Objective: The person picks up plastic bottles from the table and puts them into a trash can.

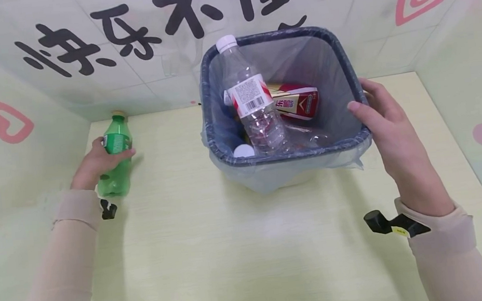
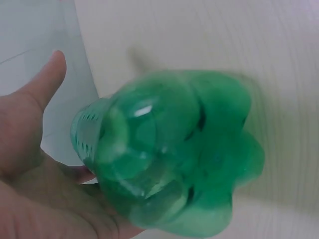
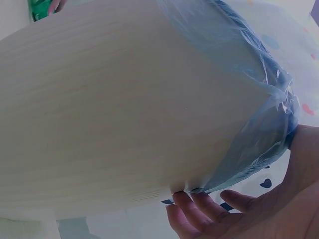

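A green plastic bottle [image 1: 114, 175] lies at the table's back left, cap toward the wall; its lobed base [image 2: 214, 159] faces the left wrist camera. My left hand [image 1: 101, 160] is spread around the bottle, thumb extended across its upper side. In the left wrist view that thumb [image 2: 47, 82] stands clear of the plastic, while the other fingers are partly hidden behind the bottle. My right hand [image 1: 388, 119] grips the right edge of a trash bin [image 1: 349, 79], thumb at the rim. Its fingers [image 3: 199, 211] touch the bin's pale outer wall below the liner.
Inside the bin are a clear bottle [image 1: 260, 119] with a white cap, leaning on the rim, a red carton [image 1: 301, 101] and another white cap [image 1: 243, 150]. A bluish liner [image 1: 265, 179] hangs over the rim. Printed walls [image 1: 165, 87] enclose the pale table [image 1: 251, 256].
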`<action>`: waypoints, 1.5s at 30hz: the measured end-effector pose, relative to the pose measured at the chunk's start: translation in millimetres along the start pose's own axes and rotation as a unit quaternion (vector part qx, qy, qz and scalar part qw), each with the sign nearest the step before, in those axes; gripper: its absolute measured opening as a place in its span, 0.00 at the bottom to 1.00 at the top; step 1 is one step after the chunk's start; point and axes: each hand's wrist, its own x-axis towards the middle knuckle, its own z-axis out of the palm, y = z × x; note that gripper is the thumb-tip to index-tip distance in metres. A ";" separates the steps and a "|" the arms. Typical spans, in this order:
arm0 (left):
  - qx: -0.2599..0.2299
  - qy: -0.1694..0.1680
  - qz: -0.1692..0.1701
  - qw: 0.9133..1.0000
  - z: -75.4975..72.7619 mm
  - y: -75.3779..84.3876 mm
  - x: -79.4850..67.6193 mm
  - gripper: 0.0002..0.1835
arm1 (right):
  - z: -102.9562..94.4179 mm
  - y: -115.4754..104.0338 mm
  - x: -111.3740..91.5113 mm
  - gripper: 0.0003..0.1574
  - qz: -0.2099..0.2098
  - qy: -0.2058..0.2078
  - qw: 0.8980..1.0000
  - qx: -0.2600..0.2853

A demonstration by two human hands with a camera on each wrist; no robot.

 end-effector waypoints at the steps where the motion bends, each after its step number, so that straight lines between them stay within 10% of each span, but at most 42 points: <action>1: 0.008 0.002 -0.004 1.000 0.7 -0.4 0.6 0.70 | 0.0 0.1 -0.1 0.27 0.000 0.000 1.000 0.003; 26: -0.002 0.087 0.044 0.995 -11.2 -5.2 -19.2 0.61 | -1.4 -5.4 1.5 0.28 -0.002 -0.003 1.000 0.012; 36: 0.004 0.113 0.078 0.990 -12.7 17.2 -46.2 0.55 | -1.3 -3.8 1.8 0.29 0.017 -0.004 1.000 -0.006; 45: 0.039 0.149 0.100 0.983 -44.9 51.2 -75.2 0.52 | -1.3 -3.5 0.5 0.28 0.014 0.004 1.000 0.011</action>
